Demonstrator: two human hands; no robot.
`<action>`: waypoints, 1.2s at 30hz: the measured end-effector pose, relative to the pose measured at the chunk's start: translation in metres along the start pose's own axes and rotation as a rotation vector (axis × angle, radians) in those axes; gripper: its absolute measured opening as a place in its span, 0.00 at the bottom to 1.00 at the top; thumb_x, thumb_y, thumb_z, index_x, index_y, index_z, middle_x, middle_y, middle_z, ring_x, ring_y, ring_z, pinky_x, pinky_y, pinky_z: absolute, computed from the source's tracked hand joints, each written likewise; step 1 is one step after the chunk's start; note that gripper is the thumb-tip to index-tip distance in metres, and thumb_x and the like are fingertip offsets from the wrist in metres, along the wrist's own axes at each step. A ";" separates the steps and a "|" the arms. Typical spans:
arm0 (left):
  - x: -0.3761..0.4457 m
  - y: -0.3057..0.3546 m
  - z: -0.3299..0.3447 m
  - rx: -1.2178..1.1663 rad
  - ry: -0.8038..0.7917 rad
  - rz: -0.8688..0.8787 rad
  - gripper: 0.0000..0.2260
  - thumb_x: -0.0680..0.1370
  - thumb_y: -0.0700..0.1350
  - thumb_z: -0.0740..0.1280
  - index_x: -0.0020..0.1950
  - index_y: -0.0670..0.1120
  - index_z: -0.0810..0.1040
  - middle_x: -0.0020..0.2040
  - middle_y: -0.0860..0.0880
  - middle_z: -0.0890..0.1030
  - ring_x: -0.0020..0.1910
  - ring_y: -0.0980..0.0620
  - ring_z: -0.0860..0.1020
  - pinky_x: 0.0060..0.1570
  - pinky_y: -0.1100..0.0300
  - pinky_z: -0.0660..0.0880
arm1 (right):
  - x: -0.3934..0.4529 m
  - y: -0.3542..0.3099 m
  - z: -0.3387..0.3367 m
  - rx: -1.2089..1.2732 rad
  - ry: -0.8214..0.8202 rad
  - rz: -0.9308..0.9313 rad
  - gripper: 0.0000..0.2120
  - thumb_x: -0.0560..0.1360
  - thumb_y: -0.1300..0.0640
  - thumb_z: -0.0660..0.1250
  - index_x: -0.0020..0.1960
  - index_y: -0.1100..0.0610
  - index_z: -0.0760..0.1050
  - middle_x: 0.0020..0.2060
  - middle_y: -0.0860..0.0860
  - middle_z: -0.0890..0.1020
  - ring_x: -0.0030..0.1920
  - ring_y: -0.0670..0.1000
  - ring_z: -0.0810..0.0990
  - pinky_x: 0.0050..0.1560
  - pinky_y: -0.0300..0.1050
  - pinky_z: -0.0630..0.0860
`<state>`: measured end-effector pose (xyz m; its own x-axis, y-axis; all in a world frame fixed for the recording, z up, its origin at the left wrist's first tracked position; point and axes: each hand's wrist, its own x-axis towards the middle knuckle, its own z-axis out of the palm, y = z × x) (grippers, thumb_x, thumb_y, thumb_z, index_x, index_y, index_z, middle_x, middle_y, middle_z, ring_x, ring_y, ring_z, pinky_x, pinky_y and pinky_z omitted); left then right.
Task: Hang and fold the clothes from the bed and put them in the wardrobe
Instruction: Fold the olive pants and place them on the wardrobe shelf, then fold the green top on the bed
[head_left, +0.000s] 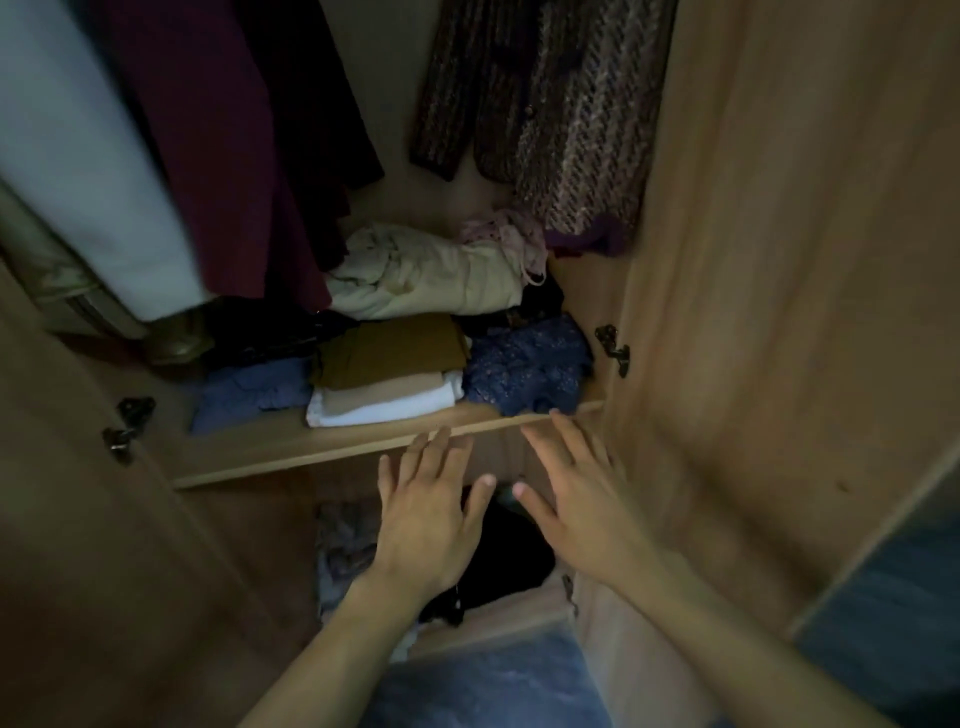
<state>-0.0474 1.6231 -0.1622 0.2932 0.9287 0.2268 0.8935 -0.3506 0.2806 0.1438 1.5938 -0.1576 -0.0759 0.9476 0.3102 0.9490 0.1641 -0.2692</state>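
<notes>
I look down into an open wooden wardrobe. Its shelf (291, 457) carries a folded stack with a brown piece on top (389, 358), a dark blue patterned garment (530, 364) to the right, a lighter blue one (249, 395) to the left and a cream bundle (426, 275) behind. My left hand (426, 514) and my right hand (576, 493) hover side by side just in front of the shelf edge, palms down, fingers straight and spread, holding nothing. Below them lies dark clothing (504, 561) in the lower compartment.
Hanging clothes fill the top: a white one (78, 156), a maroon one (208, 145) and a knitted cardigan (571, 104). The right door (779, 260) stands open close to my right arm, and the left door (62, 467) is open too. Hinges (613, 348) stick out inward.
</notes>
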 end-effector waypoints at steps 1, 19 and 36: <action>-0.008 0.008 -0.002 -0.002 -0.018 0.016 0.30 0.80 0.64 0.43 0.79 0.55 0.57 0.80 0.52 0.56 0.79 0.51 0.49 0.76 0.40 0.46 | -0.011 0.002 -0.007 -0.009 0.005 0.007 0.32 0.78 0.35 0.50 0.77 0.48 0.58 0.78 0.54 0.59 0.73 0.58 0.64 0.67 0.58 0.69; -0.071 0.049 -0.020 -0.245 -0.086 0.340 0.35 0.76 0.67 0.37 0.78 0.54 0.60 0.80 0.50 0.56 0.79 0.51 0.51 0.77 0.42 0.47 | -0.158 -0.032 -0.088 -0.248 0.081 0.449 0.28 0.80 0.40 0.57 0.76 0.51 0.59 0.77 0.54 0.59 0.77 0.56 0.54 0.74 0.56 0.57; -0.223 0.199 0.002 -0.300 -0.425 0.849 0.26 0.83 0.63 0.47 0.79 0.55 0.58 0.81 0.51 0.52 0.79 0.51 0.49 0.76 0.44 0.49 | -0.409 -0.087 -0.147 -0.331 0.194 1.046 0.31 0.80 0.37 0.53 0.79 0.46 0.53 0.80 0.50 0.48 0.80 0.53 0.45 0.77 0.54 0.50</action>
<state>0.0651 1.3464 -0.1586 0.9453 0.3014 0.1249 0.2254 -0.8802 0.4177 0.1378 1.1514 -0.1269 0.8306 0.5127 0.2173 0.5543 -0.7987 -0.2342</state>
